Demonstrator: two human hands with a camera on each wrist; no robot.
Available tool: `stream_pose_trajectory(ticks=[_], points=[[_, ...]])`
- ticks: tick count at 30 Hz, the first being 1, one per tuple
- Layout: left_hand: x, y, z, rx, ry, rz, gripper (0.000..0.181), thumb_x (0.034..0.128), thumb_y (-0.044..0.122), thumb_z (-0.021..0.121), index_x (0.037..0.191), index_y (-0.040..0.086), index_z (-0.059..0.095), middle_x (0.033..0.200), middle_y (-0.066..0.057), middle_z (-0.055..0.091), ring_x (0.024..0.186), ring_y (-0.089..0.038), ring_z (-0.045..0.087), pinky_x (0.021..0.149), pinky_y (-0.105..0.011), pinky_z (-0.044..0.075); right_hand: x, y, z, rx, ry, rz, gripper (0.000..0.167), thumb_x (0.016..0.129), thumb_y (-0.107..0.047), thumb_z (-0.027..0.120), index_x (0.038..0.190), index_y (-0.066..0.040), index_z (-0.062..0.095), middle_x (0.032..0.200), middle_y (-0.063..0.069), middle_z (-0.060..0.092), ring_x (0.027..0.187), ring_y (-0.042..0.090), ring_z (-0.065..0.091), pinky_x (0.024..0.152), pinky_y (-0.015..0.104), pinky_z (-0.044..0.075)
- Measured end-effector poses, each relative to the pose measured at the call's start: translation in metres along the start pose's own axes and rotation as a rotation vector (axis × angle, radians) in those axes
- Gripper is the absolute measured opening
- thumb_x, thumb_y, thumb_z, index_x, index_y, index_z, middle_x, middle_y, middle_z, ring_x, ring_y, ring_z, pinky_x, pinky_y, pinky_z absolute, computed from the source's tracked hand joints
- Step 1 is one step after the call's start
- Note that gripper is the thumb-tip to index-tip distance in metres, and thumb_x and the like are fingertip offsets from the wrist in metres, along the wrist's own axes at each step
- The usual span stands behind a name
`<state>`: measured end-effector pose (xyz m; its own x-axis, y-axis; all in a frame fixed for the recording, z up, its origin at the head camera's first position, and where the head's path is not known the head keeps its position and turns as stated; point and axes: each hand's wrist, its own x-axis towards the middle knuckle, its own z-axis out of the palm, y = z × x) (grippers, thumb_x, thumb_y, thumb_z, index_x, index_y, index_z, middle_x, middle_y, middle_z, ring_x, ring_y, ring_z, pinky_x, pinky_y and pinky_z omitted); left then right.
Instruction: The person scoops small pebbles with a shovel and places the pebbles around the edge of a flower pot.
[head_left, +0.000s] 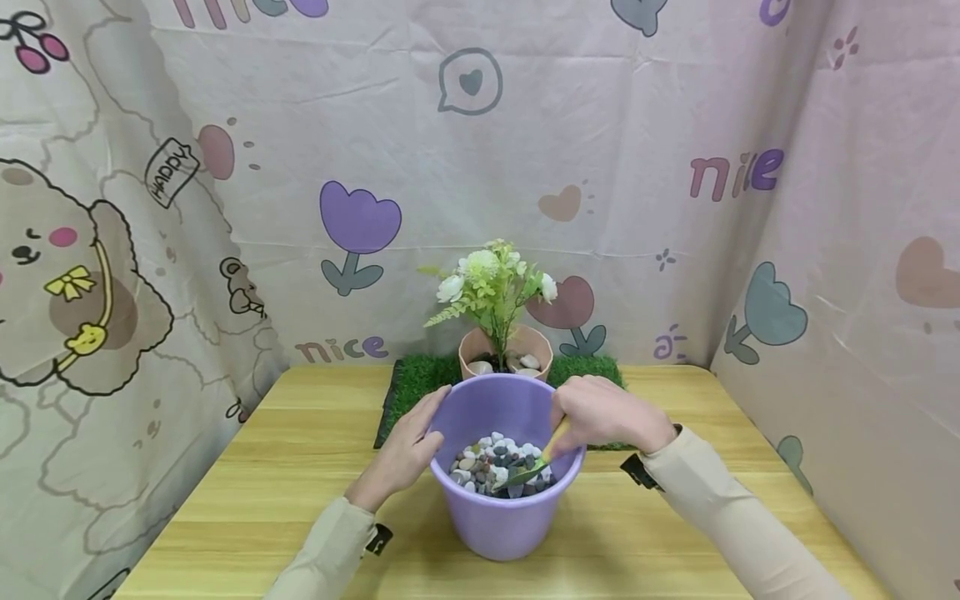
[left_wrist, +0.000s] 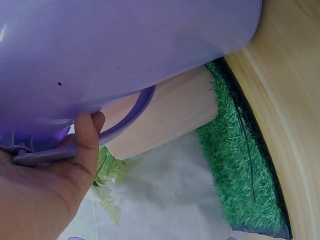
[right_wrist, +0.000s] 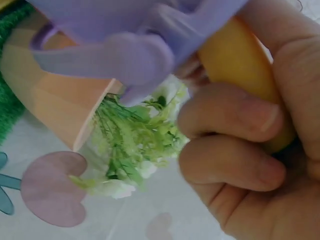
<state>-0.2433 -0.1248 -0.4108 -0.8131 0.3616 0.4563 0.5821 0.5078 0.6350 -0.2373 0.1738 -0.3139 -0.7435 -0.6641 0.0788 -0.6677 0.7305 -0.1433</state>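
Observation:
A purple bucket (head_left: 501,527) stands upright on the wooden table, with white, grey and dark pebbles (head_left: 480,458) in its bottom. My left hand (head_left: 401,450) grips the bucket's left rim; in the left wrist view its fingers curl by the purple bail handle (left_wrist: 131,117), which hangs down the far side. My right hand (head_left: 607,414) reaches over the right rim and holds a small garden trowel (head_left: 528,473) by its yellow grip (right_wrist: 240,55). The trowel's green blade tilts down among the pebbles, its tip partly hidden by them.
Behind the bucket, a pinkish pot (head_left: 468,343) holds white artificial flowers (head_left: 480,275) and some larger stones. It stands on a green turf mat (head_left: 420,383) at the back of the table (head_left: 285,475). Printed cloth (head_left: 450,175) hangs at the back and sides.

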Motion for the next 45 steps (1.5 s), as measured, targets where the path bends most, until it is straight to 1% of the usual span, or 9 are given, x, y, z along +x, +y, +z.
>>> stream_pose_trajectory(ticks=[2,6,12,16,19,24,32,39,45], points=[[0.000,0.000,0.000,0.000,-0.001,-0.002,0.067,0.0871,0.009,0.047,0.153,0.009,0.035,0.153,-0.012,0.042,0.134,-0.032,0.047,0.108,-0.053,0.040,0.003,-0.002,-0.001,-0.052,0.003,-0.014,0.031,0.066,-0.044,0.086,0.050,-0.031,0.062,0.047,-0.024,0.048,0.046,-0.001,0.045,0.046,0.020,0.039],[0.000,-0.001,0.000,0.001,-0.005,-0.005,0.066,0.0875,0.009,0.047,0.153,0.010,0.035,0.153,-0.010,0.042,0.134,-0.032,0.048,0.108,-0.052,0.041,0.005,-0.003,0.001,-0.127,0.023,-0.030,0.036,0.067,-0.046,0.085,0.050,-0.031,0.057,0.053,-0.022,0.047,0.048,-0.001,0.044,0.046,0.019,0.038],[-0.001,-0.002,0.000,0.005,0.003,-0.005,0.066,0.0875,0.009,0.047,0.153,0.009,0.035,0.153,-0.011,0.042,0.134,-0.032,0.047,0.108,-0.053,0.040,0.003,0.001,0.004,-0.159,0.063,-0.049,0.024,0.067,-0.049,0.083,0.061,-0.032,0.068,0.067,-0.022,0.052,0.054,-0.002,0.047,0.050,0.018,0.039],[-0.002,-0.003,0.000,0.010,0.009,-0.006,0.066,0.0880,0.008,0.047,0.153,0.009,0.035,0.153,-0.011,0.042,0.134,-0.032,0.048,0.108,-0.053,0.041,0.004,0.008,0.006,-0.165,0.112,-0.041,0.017,0.069,-0.044,0.084,0.073,-0.030,0.077,0.069,-0.021,0.052,0.058,-0.002,0.047,0.051,0.017,0.039],[-0.002,-0.003,0.001,0.003,0.003,-0.014,0.066,0.0886,0.007,0.047,0.153,0.009,0.034,0.154,-0.011,0.041,0.134,-0.031,0.047,0.108,-0.053,0.040,0.007,0.012,0.008,-0.147,0.130,-0.030,0.016,0.070,-0.042,0.084,0.077,-0.029,0.079,0.069,-0.019,0.053,0.060,-0.001,0.048,0.052,0.017,0.040],[-0.002,-0.002,0.001,-0.014,-0.014,-0.030,0.066,0.0886,0.008,0.047,0.154,0.010,0.033,0.154,-0.009,0.040,0.134,-0.029,0.048,0.108,-0.052,0.041,0.009,0.015,0.008,-0.112,0.109,-0.001,0.020,0.068,-0.047,0.084,0.080,-0.031,0.079,0.073,-0.021,0.057,0.063,-0.001,0.050,0.054,0.018,0.042],[-0.002,-0.001,0.001,-0.015,-0.005,-0.028,0.067,0.0878,0.008,0.047,0.153,0.010,0.034,0.153,-0.009,0.042,0.134,-0.029,0.048,0.108,-0.052,0.041,0.005,0.011,-0.004,-0.062,0.033,0.004,0.016,0.067,-0.047,0.084,0.067,-0.036,0.073,0.074,-0.022,0.059,0.061,-0.001,0.051,0.056,0.020,0.042],[-0.001,0.000,0.001,-0.014,-0.004,-0.021,0.066,0.0884,0.008,0.047,0.153,0.010,0.034,0.153,-0.009,0.042,0.135,-0.029,0.047,0.108,-0.051,0.041,0.008,0.008,-0.006,-0.096,0.071,0.014,0.019,0.066,-0.047,0.085,0.075,-0.032,0.079,0.074,-0.020,0.059,0.063,0.000,0.052,0.054,0.020,0.043],[-0.001,0.000,0.000,-0.011,-0.002,-0.017,0.066,0.0876,0.008,0.047,0.153,0.009,0.035,0.153,-0.010,0.042,0.135,-0.029,0.046,0.109,-0.052,0.040,0.013,0.009,0.005,-0.092,0.060,-0.001,0.020,0.068,-0.048,0.083,0.078,-0.032,0.079,0.086,-0.017,0.067,0.065,-0.002,0.053,0.054,0.017,0.044]])
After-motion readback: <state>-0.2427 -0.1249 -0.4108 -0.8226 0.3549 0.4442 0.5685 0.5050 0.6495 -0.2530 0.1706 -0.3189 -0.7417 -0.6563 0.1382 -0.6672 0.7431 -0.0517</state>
